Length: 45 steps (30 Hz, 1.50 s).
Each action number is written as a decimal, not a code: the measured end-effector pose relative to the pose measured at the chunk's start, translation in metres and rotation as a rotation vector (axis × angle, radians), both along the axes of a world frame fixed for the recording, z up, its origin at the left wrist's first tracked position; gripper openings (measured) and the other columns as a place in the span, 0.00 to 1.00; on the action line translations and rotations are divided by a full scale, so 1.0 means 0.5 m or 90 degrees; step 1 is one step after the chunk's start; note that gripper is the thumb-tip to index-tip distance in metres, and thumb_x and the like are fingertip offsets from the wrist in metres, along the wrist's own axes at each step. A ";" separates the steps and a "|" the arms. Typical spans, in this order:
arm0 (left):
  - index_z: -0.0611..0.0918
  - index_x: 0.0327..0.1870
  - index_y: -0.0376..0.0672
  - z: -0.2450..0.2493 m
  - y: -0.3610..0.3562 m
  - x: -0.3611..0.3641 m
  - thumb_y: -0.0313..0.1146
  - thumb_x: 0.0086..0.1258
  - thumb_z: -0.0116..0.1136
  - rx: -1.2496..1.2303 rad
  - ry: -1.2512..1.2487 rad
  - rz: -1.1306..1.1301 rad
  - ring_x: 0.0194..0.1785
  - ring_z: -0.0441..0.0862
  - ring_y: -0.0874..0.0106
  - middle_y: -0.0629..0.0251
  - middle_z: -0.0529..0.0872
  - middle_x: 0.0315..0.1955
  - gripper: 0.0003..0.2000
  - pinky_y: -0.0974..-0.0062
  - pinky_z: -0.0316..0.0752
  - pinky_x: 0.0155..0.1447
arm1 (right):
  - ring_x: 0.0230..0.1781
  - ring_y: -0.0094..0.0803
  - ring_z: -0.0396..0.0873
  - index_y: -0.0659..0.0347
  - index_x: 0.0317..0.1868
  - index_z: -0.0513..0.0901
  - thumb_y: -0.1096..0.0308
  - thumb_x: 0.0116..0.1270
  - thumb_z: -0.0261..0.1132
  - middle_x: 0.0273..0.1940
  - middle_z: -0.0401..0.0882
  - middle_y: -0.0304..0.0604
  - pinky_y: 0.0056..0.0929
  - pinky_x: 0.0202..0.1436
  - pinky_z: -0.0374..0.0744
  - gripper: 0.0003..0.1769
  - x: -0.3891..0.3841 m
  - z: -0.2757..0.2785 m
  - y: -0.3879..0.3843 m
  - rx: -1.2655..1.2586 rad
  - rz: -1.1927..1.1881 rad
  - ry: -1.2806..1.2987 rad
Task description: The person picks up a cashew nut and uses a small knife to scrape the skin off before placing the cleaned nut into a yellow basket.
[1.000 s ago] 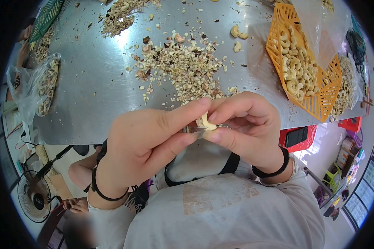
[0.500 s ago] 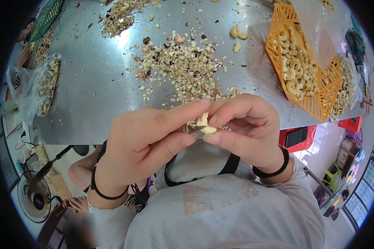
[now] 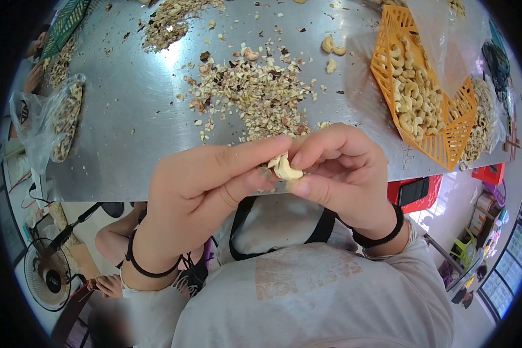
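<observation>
A pale cashew nut (image 3: pixel 285 167) is held over the table's near edge, pinched between thumb and index finger of my right hand (image 3: pixel 348 171). My left hand (image 3: pixel 206 177) meets it from the other side, index finger stretched along its top and thumb below, fingertips right at the nut. A small greyish patch shows at the left thumb tip; I cannot tell what the left fingers grip there. Just beyond both hands, a heap of flaky skins and nut crumbs (image 3: pixel 252 95) spreads on the metal table (image 3: pixel 133 127).
An orange basket (image 3: pixel 383 69) of cashews stands at right, with a clear plastic bag (image 3: pixel 441 40) over it. Loose cashews (image 3: pixel 330 45) lie beside it. Another bag (image 3: pixel 66 119) sits at left. A phone (image 3: pixel 413 191) rests on something red below the right edge.
The cashew has turned between the fingers and shows more of its pale side. The left thumb has shifted slightly; the dark sliver seen under the nut before no longer shows.
</observation>
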<state>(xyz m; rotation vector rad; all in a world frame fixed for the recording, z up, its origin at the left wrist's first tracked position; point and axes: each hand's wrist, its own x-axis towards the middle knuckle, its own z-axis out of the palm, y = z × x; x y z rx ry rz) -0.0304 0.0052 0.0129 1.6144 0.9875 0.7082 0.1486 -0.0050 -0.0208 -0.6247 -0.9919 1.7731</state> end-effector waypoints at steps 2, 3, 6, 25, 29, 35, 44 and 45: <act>0.74 0.46 0.39 0.006 -0.001 0.000 0.23 0.57 0.49 -0.076 -0.037 0.011 0.28 0.76 0.77 0.64 0.79 0.27 0.14 0.86 0.68 0.30 | 0.40 0.28 0.73 0.68 0.36 0.71 0.82 0.53 0.57 0.37 0.73 0.43 0.24 0.45 0.72 0.09 0.000 0.000 0.002 -0.030 0.018 0.030; 0.73 0.47 0.38 0.008 -0.001 0.000 0.24 0.59 0.48 -0.153 -0.073 0.022 0.28 0.76 0.79 0.64 0.79 0.27 0.14 0.87 0.67 0.30 | 0.40 0.29 0.73 0.67 0.37 0.70 0.82 0.53 0.57 0.37 0.73 0.44 0.24 0.45 0.73 0.09 0.000 0.000 0.003 -0.060 0.036 0.060; 0.72 0.48 0.37 0.010 -0.003 0.003 0.24 0.60 0.47 -0.222 -0.107 0.047 0.29 0.75 0.80 0.64 0.79 0.27 0.14 0.87 0.68 0.32 | 0.39 0.28 0.73 0.67 0.37 0.69 0.80 0.54 0.57 0.36 0.73 0.44 0.24 0.43 0.73 0.09 -0.007 -0.004 0.005 -0.098 0.046 0.115; 0.69 0.50 0.34 -0.011 -0.020 0.025 0.24 0.58 0.47 0.066 0.043 0.043 0.32 0.73 0.80 0.63 0.78 0.31 0.17 0.86 0.66 0.37 | 0.32 0.27 0.74 0.67 0.34 0.70 0.78 0.54 0.58 0.33 0.74 0.45 0.22 0.38 0.74 0.07 -0.018 -0.012 -0.002 -0.158 -0.045 0.133; 0.70 0.49 0.34 -0.008 -0.014 0.022 0.23 0.57 0.47 0.090 0.079 0.020 0.33 0.74 0.76 0.61 0.78 0.34 0.16 0.84 0.67 0.39 | 0.33 0.24 0.74 0.66 0.33 0.70 0.78 0.53 0.59 0.33 0.74 0.42 0.20 0.38 0.73 0.08 -0.015 -0.014 -0.003 -0.194 -0.023 0.116; 0.71 0.48 0.34 0.000 -0.008 0.027 0.23 0.57 0.46 0.067 0.103 0.007 0.35 0.75 0.74 0.59 0.78 0.37 0.16 0.83 0.67 0.40 | 0.33 0.23 0.73 0.65 0.33 0.70 0.78 0.51 0.61 0.32 0.74 0.41 0.18 0.38 0.73 0.09 -0.007 -0.016 0.002 -0.211 -0.002 0.118; 0.68 0.51 0.34 -0.011 -0.013 0.030 0.21 0.57 0.44 0.083 0.047 0.023 0.34 0.75 0.76 0.59 0.78 0.33 0.18 0.83 0.67 0.39 | 0.33 0.26 0.74 0.65 0.37 0.69 0.78 0.53 0.59 0.33 0.74 0.42 0.21 0.38 0.73 0.11 -0.006 -0.019 0.005 -0.223 0.004 0.177; 0.68 0.51 0.34 -0.012 -0.013 0.029 0.21 0.57 0.44 0.082 0.044 0.023 0.34 0.75 0.76 0.60 0.78 0.33 0.18 0.83 0.67 0.39 | 0.33 0.27 0.74 0.65 0.38 0.69 0.78 0.53 0.59 0.33 0.74 0.42 0.21 0.38 0.73 0.11 -0.007 -0.019 0.005 -0.226 0.000 0.176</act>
